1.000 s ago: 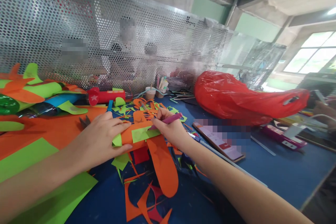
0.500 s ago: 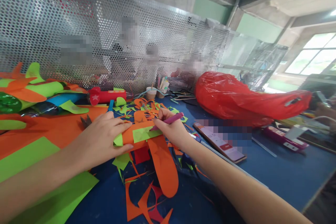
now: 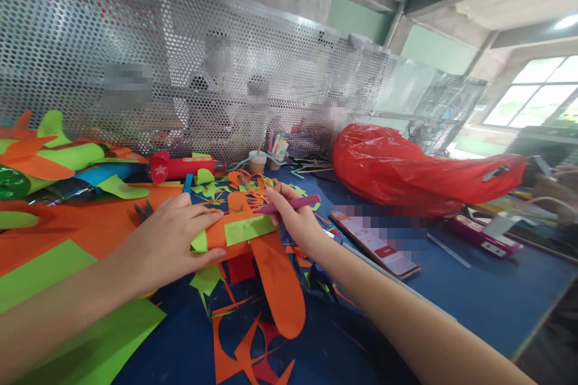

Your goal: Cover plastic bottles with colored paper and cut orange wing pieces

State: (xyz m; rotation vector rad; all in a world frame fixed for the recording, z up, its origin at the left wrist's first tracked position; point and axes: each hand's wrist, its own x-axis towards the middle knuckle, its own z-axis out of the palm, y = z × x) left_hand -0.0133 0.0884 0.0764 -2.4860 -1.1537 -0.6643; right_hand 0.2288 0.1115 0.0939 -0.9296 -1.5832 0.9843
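My left hand (image 3: pixel 174 231) is closed around the left end of an orange paper-covered model plane (image 3: pixel 217 233), thumb below and fingers on top. A long rounded orange wing (image 3: pixel 282 292) sticks out from the plane towards me. Along its body lies a light green paper strip (image 3: pixel 244 231). Between the thumb and fingers of my right hand (image 3: pixel 293 225) is a purple pen (image 3: pixel 304 201), slanting left with its tip near the strip's upper edge. Whether the tip touches paper I cannot tell. Beside my left wrist, dark scissor blades (image 3: pixel 143 212) poke out.
Orange and green paper scraps (image 3: pixel 244 349) litter the blue table (image 3: pixel 487 295). Paper-trimmed bottle models (image 3: pixel 85 159) lie at the left. A phone (image 3: pixel 374 246), a red plastic bag (image 3: pixel 388 168) and a purple box (image 3: pixel 483 234) are at the right. A perforated metal screen (image 3: pixel 271 42) stands behind.
The pen has lifted from the green strip's middle to near its upper edge, lying flatter. My left hand keeps its hold on the plane. The view has shifted slightly.
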